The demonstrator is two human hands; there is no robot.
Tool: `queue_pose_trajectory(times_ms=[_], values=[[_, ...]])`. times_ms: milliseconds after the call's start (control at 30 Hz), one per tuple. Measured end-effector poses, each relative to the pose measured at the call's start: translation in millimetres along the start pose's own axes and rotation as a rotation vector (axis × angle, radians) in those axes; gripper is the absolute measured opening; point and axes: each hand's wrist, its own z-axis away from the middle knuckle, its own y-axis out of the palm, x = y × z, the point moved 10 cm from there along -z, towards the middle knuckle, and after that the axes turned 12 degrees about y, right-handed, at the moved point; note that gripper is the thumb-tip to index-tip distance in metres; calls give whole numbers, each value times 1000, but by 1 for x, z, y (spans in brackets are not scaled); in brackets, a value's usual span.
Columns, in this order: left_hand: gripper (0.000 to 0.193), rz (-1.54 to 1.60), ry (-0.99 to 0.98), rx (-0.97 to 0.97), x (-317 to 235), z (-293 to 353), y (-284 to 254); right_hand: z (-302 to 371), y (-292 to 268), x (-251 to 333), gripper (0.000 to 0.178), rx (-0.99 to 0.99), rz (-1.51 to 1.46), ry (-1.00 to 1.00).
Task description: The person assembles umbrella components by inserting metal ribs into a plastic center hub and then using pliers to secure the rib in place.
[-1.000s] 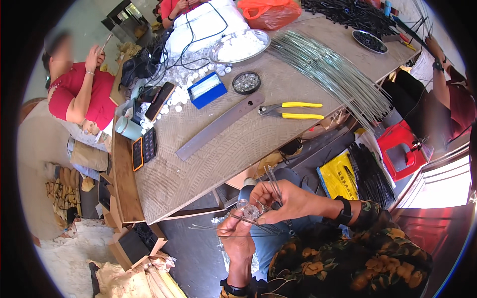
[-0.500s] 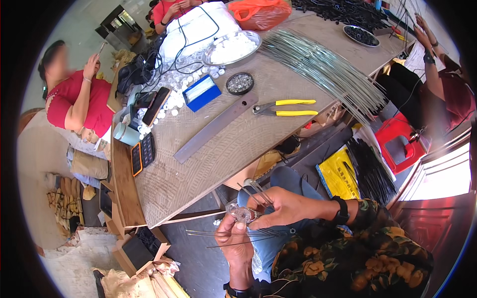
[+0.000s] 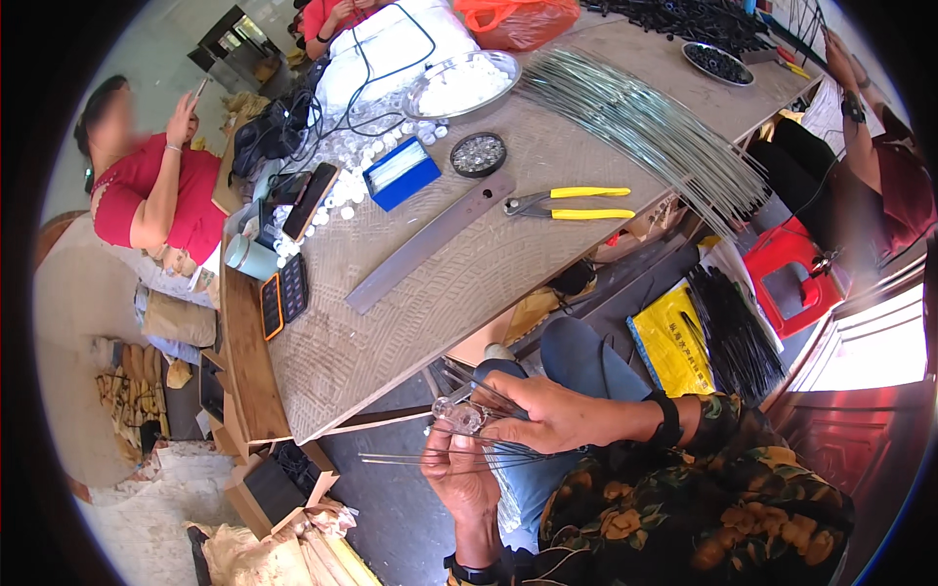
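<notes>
Over my lap, my left hand (image 3: pixel 459 479) pinches a small transparent round plastic piece (image 3: pixel 456 416) between thumb and fingertips. Several thin metal rods (image 3: pixel 391 458) stick out leftward across that hand. My right hand (image 3: pixel 542 410) meets it from the right, its fingers closed round a few thin dark rods (image 3: pixel 496 393) beside the plastic piece. Whether a rod passes through the piece cannot be made out. Both hands are just off the near edge of the table (image 3: pixel 391 347).
On the table are yellow-handled cutting pliers (image 3: pixel 572 203), a flat metal bar (image 3: pixel 430 244), a blue box (image 3: pixel 401 174), a dish of clear bits (image 3: pixel 479 154), a bowl of white caps (image 3: pixel 464 86) and a rod bundle (image 3: pixel 645 127). Other people sit around; a red stool (image 3: pixel 793 283) stands right.
My hands have shifted slightly up and left together, with the plastic piece tilted differently. The rods across my left hand lie closer together. The view has moved a little.
</notes>
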Motion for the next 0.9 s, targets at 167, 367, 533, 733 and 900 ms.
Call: queue_pose_trajectory(times_ms=[167, 367, 533, 733, 900], values=[[25, 25, -6, 14, 1, -1, -3, -4, -10, -1, 35, -79, -91, -18], [30, -21, -4, 28, 0, 3, -10, -5, 0, 0, 40, 131, -155, 93], [27, -39, -9, -16, 4, 4, -15, -5, -1, -4, 39, 73, -353, 104], [25, -73, -24, 56, 0, 13, 8, 9, -22, 19, 45, 50, -168, -36], [31, -44, -58, 172, 4, 17, 35, 18, -32, 31, 31, 73, 8, -71]])
